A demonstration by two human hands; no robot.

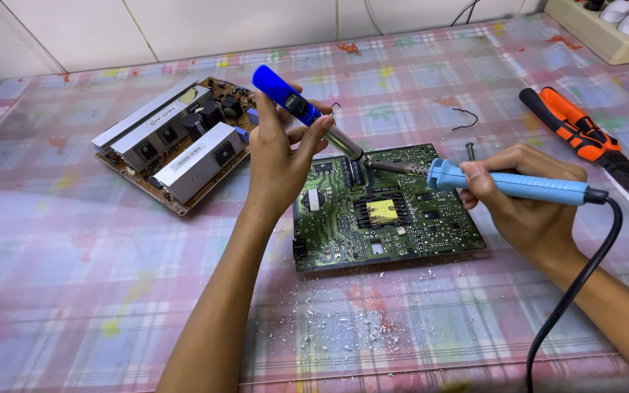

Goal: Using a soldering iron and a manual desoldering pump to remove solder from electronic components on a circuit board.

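Desoldering is the work in hand, and, going left to right, a brown power board (172, 142) with grey heat sinks lies at the far left of the pink checked tablecloth (60, 276), well apart from the work. Next comes the left hand (279, 156), clenched around a blue solder sucker (307, 113) held tilted, its metal nozzle pointing down and right to the top edge of the green circuit board (384, 215), which lies flat in the middle of the table with a yellow-taped part at its centre. Meeting the nozzle from the other side is the tip of a light-blue soldering iron (507, 183), grasped like a pen by the right hand (525, 196), its black cord trailing off toward the bottom edge. To do this well, I judge the iron should rest on the joint until the solder runs bright, with the nozzle kept just beside it, nearly touching, so the suction catches the melt at once; both wrists braced on the cloth would steady the aim. Silvery solder flecks (351, 320) litter the cloth in front of the board. Farther right lie a bent wire (466, 118), orange-handled pliers (584, 138), and a cream power strip (606, 29) in the corner.
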